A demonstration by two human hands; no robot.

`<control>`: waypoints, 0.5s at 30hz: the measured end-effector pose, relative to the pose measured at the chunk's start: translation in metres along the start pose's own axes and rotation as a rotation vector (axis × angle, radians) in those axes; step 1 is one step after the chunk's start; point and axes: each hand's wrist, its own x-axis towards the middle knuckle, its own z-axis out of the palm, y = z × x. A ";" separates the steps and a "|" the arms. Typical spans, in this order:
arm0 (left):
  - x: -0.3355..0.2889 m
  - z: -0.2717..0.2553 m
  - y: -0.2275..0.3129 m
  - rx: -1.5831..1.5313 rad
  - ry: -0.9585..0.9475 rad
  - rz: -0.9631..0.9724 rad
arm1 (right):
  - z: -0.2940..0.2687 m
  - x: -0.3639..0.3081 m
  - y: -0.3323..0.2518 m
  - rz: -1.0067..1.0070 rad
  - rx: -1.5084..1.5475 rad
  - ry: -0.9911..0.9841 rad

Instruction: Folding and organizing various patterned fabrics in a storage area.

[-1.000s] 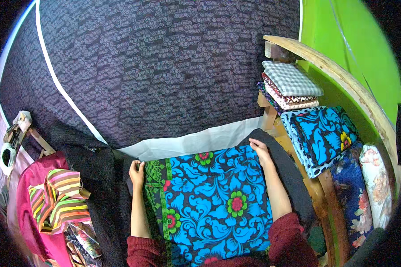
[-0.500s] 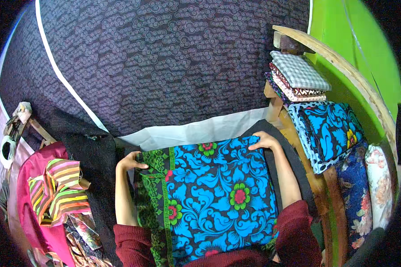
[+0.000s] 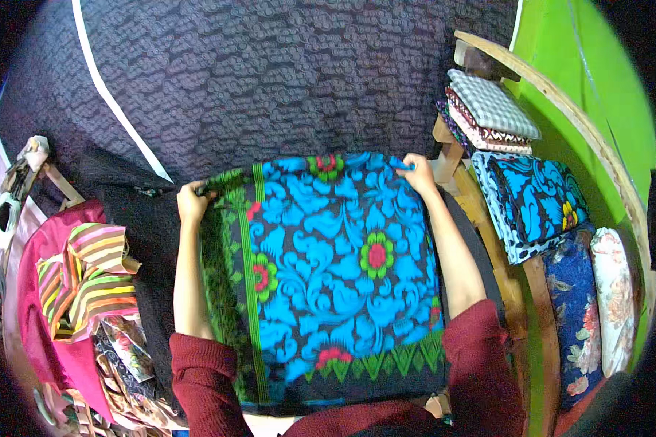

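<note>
A blue and black floral cloth (image 3: 328,269) with a green patterned border and red-centred flowers is spread in front of me. My left hand (image 3: 194,201) grips its far left corner, the fingers curled round the edge. At the far right corner my right hand (image 3: 418,173) pinches the cloth. The far edge is lifted and pulled fairly straight between both hands, while the near part hangs down toward my body. What lies beneath the cloth is hidden.
Folded fabrics (image 3: 494,109) and a folded blue floral cloth (image 3: 536,197) lie on the wooden bench at right, beside a rolled white floral cloth (image 3: 614,302). At left are a striped cloth (image 3: 95,291) and magenta fabric (image 3: 40,291). Dark patterned fabric (image 3: 291,80) covers the far side.
Both hands have raised the cloth's far edge up and away, slightly to the left. A green zigzag border now shows along its near side.
</note>
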 end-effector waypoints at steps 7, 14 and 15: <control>0.011 -0.008 -0.002 -0.165 0.316 0.048 | 0.009 0.031 -0.043 0.069 0.269 0.214; -0.081 -0.067 -0.039 -0.437 -0.283 0.106 | -0.055 -0.055 -0.051 -0.011 0.366 -0.164; -0.097 -0.080 -0.042 -0.406 -0.324 0.163 | -0.068 -0.069 -0.056 -0.037 0.338 -0.245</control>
